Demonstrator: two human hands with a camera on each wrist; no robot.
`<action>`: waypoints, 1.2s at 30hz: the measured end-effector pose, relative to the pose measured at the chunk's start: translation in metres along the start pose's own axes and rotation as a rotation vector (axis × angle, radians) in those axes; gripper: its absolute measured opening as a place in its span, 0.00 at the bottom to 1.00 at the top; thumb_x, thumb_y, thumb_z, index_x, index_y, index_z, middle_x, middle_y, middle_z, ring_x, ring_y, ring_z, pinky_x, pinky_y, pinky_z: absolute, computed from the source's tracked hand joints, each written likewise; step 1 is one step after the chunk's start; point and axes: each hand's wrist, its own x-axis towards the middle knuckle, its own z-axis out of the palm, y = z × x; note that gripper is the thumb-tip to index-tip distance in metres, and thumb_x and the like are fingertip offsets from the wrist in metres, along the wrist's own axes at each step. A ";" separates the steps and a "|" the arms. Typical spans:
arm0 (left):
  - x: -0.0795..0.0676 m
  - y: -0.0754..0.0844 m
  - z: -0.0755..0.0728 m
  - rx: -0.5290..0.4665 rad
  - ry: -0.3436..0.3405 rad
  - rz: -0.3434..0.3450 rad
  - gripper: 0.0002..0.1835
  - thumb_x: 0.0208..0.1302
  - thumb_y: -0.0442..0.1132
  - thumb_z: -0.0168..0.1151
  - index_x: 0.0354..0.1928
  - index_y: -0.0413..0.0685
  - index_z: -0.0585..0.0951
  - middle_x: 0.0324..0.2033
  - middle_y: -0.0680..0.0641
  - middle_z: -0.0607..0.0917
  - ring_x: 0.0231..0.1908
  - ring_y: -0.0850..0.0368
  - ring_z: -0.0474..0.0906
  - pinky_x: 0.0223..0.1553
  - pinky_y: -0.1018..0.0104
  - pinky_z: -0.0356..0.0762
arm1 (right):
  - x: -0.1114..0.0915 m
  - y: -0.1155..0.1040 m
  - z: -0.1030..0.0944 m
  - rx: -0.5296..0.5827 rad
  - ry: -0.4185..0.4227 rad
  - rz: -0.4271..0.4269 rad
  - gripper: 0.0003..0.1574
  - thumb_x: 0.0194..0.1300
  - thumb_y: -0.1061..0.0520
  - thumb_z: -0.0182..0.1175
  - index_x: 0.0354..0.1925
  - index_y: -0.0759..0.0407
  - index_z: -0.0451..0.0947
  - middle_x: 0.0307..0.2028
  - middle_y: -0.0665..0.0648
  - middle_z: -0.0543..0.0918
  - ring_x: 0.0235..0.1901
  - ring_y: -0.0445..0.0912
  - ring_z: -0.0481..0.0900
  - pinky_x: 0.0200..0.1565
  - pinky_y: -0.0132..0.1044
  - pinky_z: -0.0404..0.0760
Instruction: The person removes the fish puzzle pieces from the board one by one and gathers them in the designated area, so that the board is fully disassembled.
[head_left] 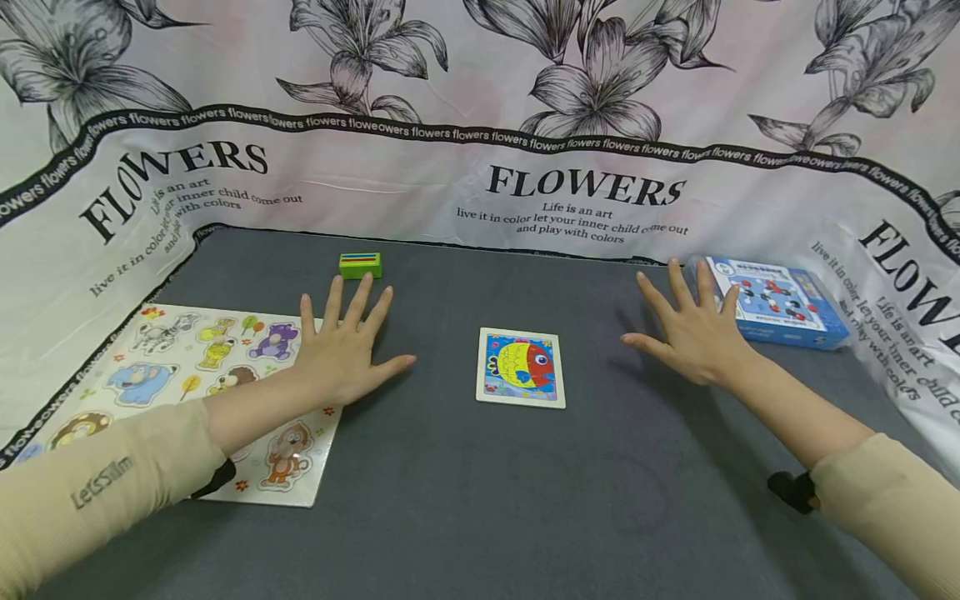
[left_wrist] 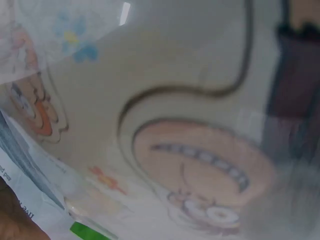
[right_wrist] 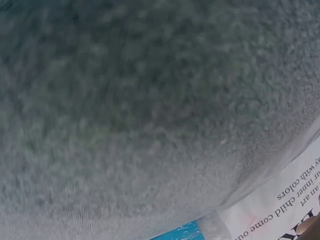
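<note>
Partly, the animal board (head_left: 300,492) is hidden: the left sleeve (head_left: 127,467) and forearm cross it from seven o'clock, covering several figures, and the sleeves run out of the frame at seven and five o'clock. The left hand (head_left: 347,362) is spread wide, fingers straight, holding nothing, over the board's edge at nine o'clock from the square fish picture (head_left: 520,367). The right hand (head_left: 693,333) is equally wide and without a load, at three o'clock from that picture, its fingers overlapping the near edge of the blue box (head_left: 795,329); whether they touch it, or the counter (head_left: 525,500), I cannot tell. The fish picture lies flat and fully visible between the hands. A small green block (head_left: 360,265) sits at ten o'clock from it, just beyond the left fingertips.

The left wrist view gives what the forearm obscures overhead: a blurred, upturned cartoon face and a blue flower (left_wrist: 75,42), with a sliver of skin at seven o'clock. The right wrist view is mostly blurred grey, with a blue corner of the box at six o'clock and upside-down lettering on the floral cloth (right_wrist: 285,205) at four. Only the head view shows the fish picture.
</note>
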 end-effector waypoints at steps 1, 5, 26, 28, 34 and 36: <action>0.000 0.000 0.000 0.002 0.003 0.002 0.53 0.63 0.75 0.46 0.80 0.57 0.42 0.80 0.44 0.36 0.78 0.33 0.24 0.69 0.25 0.25 | 0.000 0.000 0.000 -0.001 -0.001 -0.001 0.58 0.66 0.22 0.46 0.80 0.44 0.37 0.78 0.67 0.30 0.75 0.72 0.23 0.60 0.85 0.34; 0.000 0.000 0.002 0.002 -0.004 0.001 0.53 0.63 0.75 0.47 0.80 0.57 0.42 0.80 0.45 0.35 0.78 0.33 0.25 0.69 0.25 0.24 | 0.000 -0.002 0.002 -0.010 -0.004 -0.012 0.58 0.65 0.22 0.47 0.80 0.43 0.37 0.78 0.68 0.31 0.75 0.73 0.25 0.60 0.85 0.35; 0.026 0.048 -0.012 -0.009 0.028 0.163 0.56 0.63 0.75 0.47 0.79 0.48 0.38 0.80 0.47 0.35 0.80 0.44 0.27 0.76 0.38 0.31 | 0.020 -0.043 -0.016 -0.005 0.147 -0.163 0.48 0.68 0.32 0.55 0.76 0.50 0.55 0.76 0.68 0.52 0.72 0.69 0.54 0.67 0.71 0.55; 0.030 0.057 -0.011 -0.029 0.014 0.187 0.56 0.62 0.74 0.48 0.79 0.47 0.40 0.80 0.47 0.37 0.80 0.44 0.29 0.77 0.40 0.35 | 0.024 -0.055 -0.019 0.030 0.163 -0.198 0.45 0.68 0.35 0.56 0.74 0.52 0.60 0.72 0.68 0.59 0.69 0.67 0.61 0.64 0.67 0.63; 0.043 0.083 -0.010 -0.191 -0.064 0.223 0.54 0.62 0.66 0.57 0.78 0.42 0.49 0.79 0.43 0.47 0.79 0.42 0.43 0.77 0.43 0.48 | 0.038 -0.092 -0.025 0.204 0.116 -0.268 0.36 0.68 0.40 0.60 0.67 0.55 0.70 0.61 0.64 0.71 0.58 0.57 0.73 0.57 0.54 0.75; 0.047 0.089 -0.009 -0.284 -0.096 0.216 0.51 0.62 0.62 0.61 0.77 0.40 0.53 0.78 0.41 0.53 0.77 0.41 0.50 0.75 0.43 0.54 | 0.042 -0.102 -0.025 0.270 0.076 -0.286 0.33 0.68 0.43 0.61 0.65 0.56 0.71 0.59 0.62 0.72 0.53 0.54 0.76 0.53 0.50 0.78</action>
